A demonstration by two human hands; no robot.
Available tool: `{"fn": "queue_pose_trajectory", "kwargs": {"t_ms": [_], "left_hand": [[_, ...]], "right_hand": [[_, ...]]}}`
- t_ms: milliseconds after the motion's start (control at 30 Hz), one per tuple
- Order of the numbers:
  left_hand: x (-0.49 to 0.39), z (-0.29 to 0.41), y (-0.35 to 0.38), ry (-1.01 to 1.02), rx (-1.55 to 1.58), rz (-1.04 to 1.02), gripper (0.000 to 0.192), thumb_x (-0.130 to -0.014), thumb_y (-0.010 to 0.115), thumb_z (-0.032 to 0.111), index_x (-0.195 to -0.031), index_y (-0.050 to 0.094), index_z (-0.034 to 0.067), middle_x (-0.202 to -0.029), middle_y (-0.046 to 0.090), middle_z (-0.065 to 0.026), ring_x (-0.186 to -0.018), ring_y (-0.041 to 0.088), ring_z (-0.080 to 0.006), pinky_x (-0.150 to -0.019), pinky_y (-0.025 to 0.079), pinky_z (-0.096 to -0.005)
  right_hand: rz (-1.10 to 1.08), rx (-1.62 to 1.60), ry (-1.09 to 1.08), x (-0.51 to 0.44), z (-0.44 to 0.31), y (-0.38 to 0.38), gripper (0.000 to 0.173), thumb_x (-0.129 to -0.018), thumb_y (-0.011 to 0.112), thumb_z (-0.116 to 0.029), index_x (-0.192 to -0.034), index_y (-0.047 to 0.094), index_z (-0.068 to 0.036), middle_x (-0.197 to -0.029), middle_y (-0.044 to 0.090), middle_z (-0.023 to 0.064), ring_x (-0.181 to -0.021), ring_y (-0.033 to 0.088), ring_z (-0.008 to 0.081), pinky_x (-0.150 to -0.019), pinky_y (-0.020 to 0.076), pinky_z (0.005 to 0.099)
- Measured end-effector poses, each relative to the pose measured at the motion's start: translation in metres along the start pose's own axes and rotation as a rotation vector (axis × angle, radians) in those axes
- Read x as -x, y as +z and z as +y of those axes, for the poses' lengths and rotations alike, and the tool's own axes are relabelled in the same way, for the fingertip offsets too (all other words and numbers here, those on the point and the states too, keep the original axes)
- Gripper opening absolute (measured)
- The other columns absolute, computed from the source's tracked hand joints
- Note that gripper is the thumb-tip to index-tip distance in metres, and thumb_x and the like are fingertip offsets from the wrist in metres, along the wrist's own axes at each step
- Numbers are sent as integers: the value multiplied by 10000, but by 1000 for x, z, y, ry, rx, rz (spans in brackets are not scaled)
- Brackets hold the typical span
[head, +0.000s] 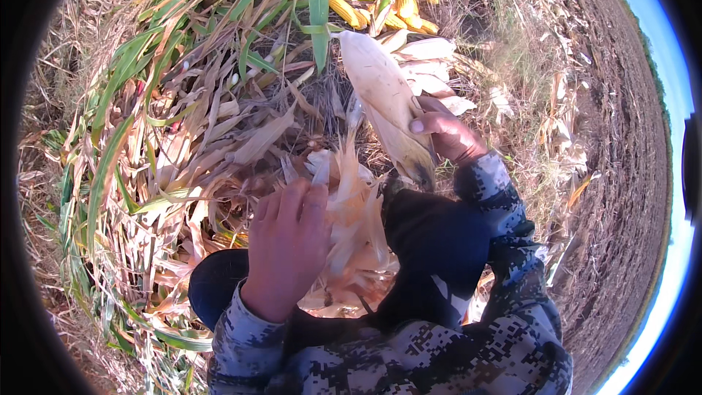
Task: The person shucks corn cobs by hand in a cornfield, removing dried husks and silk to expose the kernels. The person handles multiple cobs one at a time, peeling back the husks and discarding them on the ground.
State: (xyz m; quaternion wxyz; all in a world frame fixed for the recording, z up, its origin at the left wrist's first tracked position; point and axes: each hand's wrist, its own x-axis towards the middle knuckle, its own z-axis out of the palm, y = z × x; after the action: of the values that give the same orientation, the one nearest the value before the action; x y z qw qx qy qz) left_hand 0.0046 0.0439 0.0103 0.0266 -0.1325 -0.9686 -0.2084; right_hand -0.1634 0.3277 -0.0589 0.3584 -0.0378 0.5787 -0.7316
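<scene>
My right hand (451,130) grips an ear of corn still in its dry, pale husk (378,85). The thumb lies across the husk, and the ear's darkened tip points down toward my knee. A thin stalk joins its far end to a green leaf (318,11). Back upward, my left hand (290,241) is apart from that ear, over loose husks. Pale strips (321,167) show just beyond its fingertips; whether the fingers hold them is hidden. Peeled husk leaves (351,219) lie between my legs.
Husked yellow corn cobs (406,3) lie in a pile ahead, with pale husks (428,49) beside them. Cut cornstalks with green leaves (131,66) spread across the left. My dark-clad knee (439,230) rises below the right hand. Ploughed soil (614,175) stretches off to the right.
</scene>
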Motion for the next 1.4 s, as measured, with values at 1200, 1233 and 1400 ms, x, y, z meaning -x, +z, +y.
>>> {"fn": "queue_pose_trajectory", "kwargs": {"t_ms": [1200, 1233, 1400], "left_hand": [[15, -72, -48, -344, 1953, 907, 327, -977, 723, 371, -1106, 652, 80, -1033, 709, -101, -991, 680, -274, -910, 563, -449], [14, -73, -46, -299, 2010, 906, 309, -970, 724, 338, -1107, 654, 71, -1034, 708, -104, -958, 682, -275, -892, 566, -447], [18, -69, -46, -155, 2053, 702, 304, -939, 737, 272, -1112, 650, 39, -1004, 699, -116, -921, 692, -276, -883, 581, -465]], "right_hand": [[-78, 914, -324, 43, 27, 198, 645, -860, 840, -376, -1254, 566, 54, -1034, 732, 202, -982, 744, 315, -871, 574, 418], [-78, 808, -315, 44, 27, 198, 651, -850, 850, -374, -1254, 568, 52, -1060, 729, 201, -1010, 739, 301, -897, 572, 405], [-322, 385, -113, 44, 33, 203, 757, -793, 914, -301, -1365, 563, 50, -1260, 698, 143, -1120, 681, 204, -987, 536, 351]]}}
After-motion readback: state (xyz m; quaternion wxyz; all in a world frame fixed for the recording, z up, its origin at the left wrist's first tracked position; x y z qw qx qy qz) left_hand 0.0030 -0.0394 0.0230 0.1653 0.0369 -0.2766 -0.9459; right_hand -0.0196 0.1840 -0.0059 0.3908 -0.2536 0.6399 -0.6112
